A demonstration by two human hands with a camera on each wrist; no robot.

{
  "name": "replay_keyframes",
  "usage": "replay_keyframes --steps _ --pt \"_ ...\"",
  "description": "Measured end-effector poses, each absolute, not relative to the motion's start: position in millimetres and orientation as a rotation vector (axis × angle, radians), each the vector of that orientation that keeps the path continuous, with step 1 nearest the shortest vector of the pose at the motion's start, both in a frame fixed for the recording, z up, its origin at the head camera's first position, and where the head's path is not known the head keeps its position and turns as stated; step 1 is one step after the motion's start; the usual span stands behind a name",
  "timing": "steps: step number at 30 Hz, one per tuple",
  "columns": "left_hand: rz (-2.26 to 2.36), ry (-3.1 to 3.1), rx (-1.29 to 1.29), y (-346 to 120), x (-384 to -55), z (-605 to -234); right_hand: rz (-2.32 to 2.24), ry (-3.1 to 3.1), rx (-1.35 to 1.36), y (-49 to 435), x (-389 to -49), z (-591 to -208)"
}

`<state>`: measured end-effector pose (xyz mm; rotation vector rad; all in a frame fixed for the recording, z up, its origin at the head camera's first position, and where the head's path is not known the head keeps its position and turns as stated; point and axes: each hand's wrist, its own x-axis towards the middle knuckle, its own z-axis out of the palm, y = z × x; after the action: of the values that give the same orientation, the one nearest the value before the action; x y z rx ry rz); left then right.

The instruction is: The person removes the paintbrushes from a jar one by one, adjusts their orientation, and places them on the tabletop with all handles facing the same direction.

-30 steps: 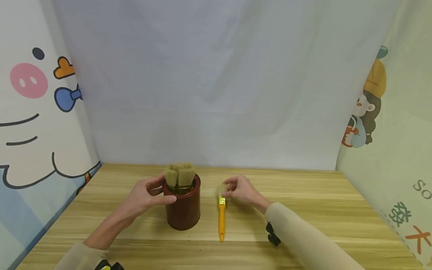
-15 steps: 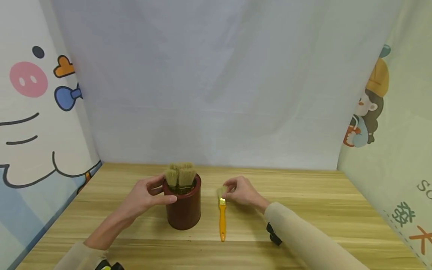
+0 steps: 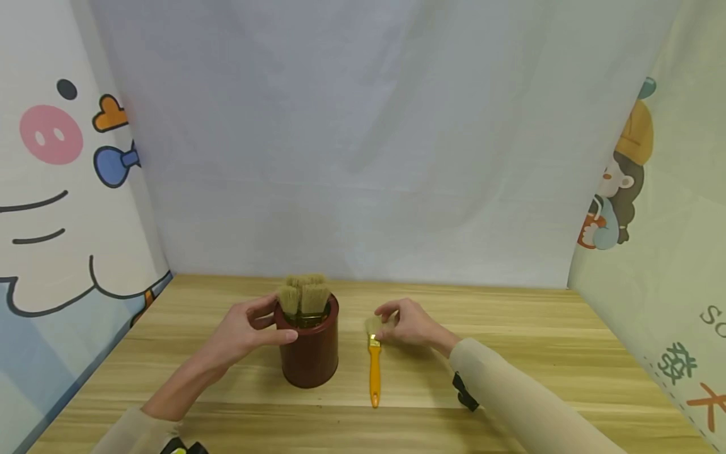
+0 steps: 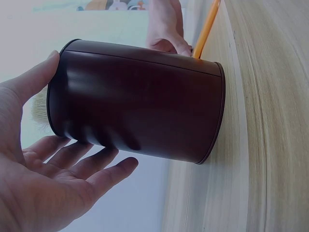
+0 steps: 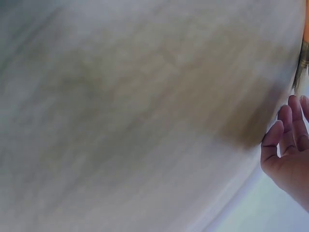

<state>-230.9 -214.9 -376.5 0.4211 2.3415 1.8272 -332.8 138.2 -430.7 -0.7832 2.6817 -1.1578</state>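
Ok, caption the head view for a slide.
Left hand holding a pot of brushes; right hand beside an orange-handled brush.

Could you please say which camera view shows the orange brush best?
The head view: there the orange brush shows from handle to bristles. The left wrist view shows only part of its handle, beyond the container; the right wrist view, a cropped piece.

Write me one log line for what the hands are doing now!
left hand: around dark red can | right hand: beside bristles, touch unclear | orange-handled brush: on table | can: upright, brushes inside, bristles up
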Motion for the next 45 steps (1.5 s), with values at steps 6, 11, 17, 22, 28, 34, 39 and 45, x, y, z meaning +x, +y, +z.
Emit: replay_keyframes --steps 6,11,17,22,28,34,39,45 --pt "1.834 2.339 0.417 -216 -230 -377 -1.144 2.682 -0.791 137 -333 -431" --pt "1.839 2.349 0.428 -216 -230 -378 -1.121 2.697 -0.801 137 -334 -431" --pt "1.840 2.352 0.438 -216 -230 -378 -1.115 2.694 -0.805 138 -336 -432" --pt "1.850 2.330 0.426 -215 -231 -379 -1.117 2.692 -0.809 138 -336 -433" --pt "1.842 2.322 0.408 -215 -231 -378 -1.093 2.723 -0.800 139 -335 -431" --pt "1.830 2.325 0.400 -214 -232 -376 -1.137 2.745 -0.844 142 -330 -417" --pt "1.821 2.328 0.402 -214 -233 -376 -1.193 2.721 -0.911 139 -321 -401" --pt "1.818 2.334 0.405 -214 -233 -376 -1.264 2.684 -1.003 128 -305 -381"
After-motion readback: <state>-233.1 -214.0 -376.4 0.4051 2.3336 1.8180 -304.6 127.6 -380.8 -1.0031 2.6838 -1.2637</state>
